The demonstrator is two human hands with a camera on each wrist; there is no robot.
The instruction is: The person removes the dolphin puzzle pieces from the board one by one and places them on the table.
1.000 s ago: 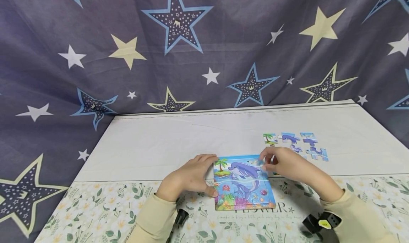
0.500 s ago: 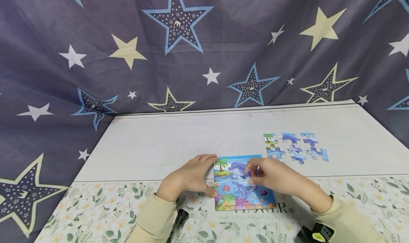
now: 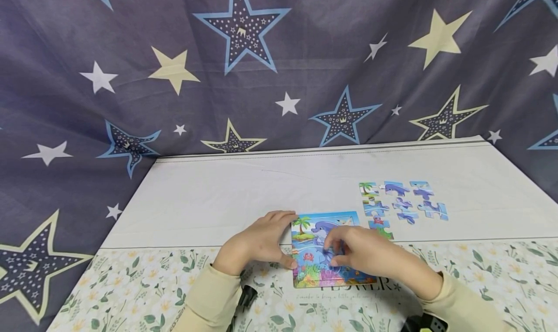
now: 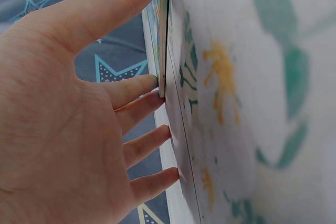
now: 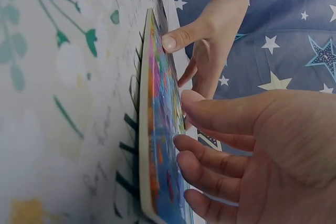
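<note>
A square jigsaw board [image 3: 306,275] with a dolphin, palm tree and crab picture lies flat in front of the person. My left hand [image 3: 263,237] rests along its left side, thumb at the lower left edge and fingertips by the top left corner. In the left wrist view, the fingers [image 4: 149,142] are fairly straight and spread, some at the board's edge. My right hand [image 3: 364,249] is over the board's middle, fingers loosely bent. Its thumb [image 5: 220,114] and fingertips are close over the picture in the right wrist view, with nothing visible between them.
Several loose jigsaw pieces, among them a palm tree piece [image 3: 368,188] and a crab piece [image 3: 380,228], lie behind and right of the board. A white and floral cloth [image 3: 209,191] covers the table. A dark star-patterned curtain [image 3: 261,89] hangs behind.
My right hand has moved left and nearer the person, from the board's upper right edge to its middle, uncovering loose pieces. The left hand and the board have stayed in place.
</note>
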